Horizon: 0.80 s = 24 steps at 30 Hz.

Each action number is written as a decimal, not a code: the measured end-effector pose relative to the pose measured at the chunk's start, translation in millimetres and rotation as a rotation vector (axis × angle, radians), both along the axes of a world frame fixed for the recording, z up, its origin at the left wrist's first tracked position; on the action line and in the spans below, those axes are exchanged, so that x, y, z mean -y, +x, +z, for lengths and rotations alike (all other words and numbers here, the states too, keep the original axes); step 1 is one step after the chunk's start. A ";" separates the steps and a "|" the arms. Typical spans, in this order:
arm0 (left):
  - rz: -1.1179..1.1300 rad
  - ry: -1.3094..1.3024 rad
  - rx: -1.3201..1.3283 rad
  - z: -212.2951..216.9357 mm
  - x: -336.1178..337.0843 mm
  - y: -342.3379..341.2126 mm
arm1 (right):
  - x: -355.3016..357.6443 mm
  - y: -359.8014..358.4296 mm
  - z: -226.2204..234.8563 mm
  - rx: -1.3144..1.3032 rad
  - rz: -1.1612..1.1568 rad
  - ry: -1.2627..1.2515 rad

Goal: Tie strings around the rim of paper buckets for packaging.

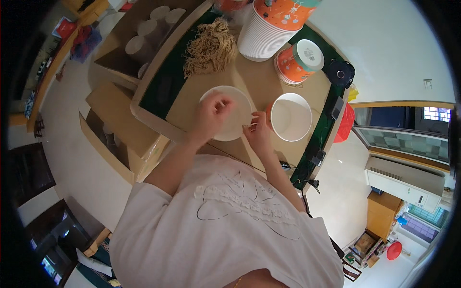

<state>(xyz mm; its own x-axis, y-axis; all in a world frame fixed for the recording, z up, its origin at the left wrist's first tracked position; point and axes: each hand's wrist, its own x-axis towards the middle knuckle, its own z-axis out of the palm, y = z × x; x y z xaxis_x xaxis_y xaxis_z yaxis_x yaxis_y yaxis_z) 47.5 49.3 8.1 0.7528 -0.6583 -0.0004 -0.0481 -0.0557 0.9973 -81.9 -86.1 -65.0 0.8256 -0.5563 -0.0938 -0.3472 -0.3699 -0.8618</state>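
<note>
A round white piece that looks like a lid [235, 130] lies on the cardboard-covered table in front of me. My left hand [214, 115] is over its left side, fingers curled in, with a small whitish bit showing at the fingertips. At its right rim, my right hand [260, 133] pinches with thumb and fingers; a thin pale thing shows there, too small to name. Right beside that hand stands an open paper tub [291, 118], white inside with some orange outside. Beyond the lid is a tangled heap of tan cords [211, 48].
A tall stack of orange-printed paper tubs [266, 36] stands at the back, with a shorter upside-down stack [297, 60] to its right. A black round object [341, 74] sits on the green table edge. Open cardboard boxes [127, 122] crowd the left side, one holding white cups.
</note>
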 end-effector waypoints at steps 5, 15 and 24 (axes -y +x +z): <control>0.273 0.248 0.299 -11.8 -16.0 45.4 | 35.2 41.0 4.2 -0.093 0.121 -0.332; 0.382 -0.068 -0.177 -35.4 -35.3 54.2 | 44.1 70.3 13.7 -0.019 0.384 -0.461; 0.389 0.022 -0.483 -11.3 -39.5 51.3 | 32.8 57.9 15.3 0.197 0.224 -0.449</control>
<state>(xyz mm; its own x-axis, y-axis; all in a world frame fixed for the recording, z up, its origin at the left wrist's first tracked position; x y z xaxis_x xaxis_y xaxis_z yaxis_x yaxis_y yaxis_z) 98.8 88.9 -3.3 0.8492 -0.3315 -0.4110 0.4361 0.0013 0.8999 -24.0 -118.9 -49.7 0.9065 -0.3148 0.2812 -0.0655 -0.7631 -0.6430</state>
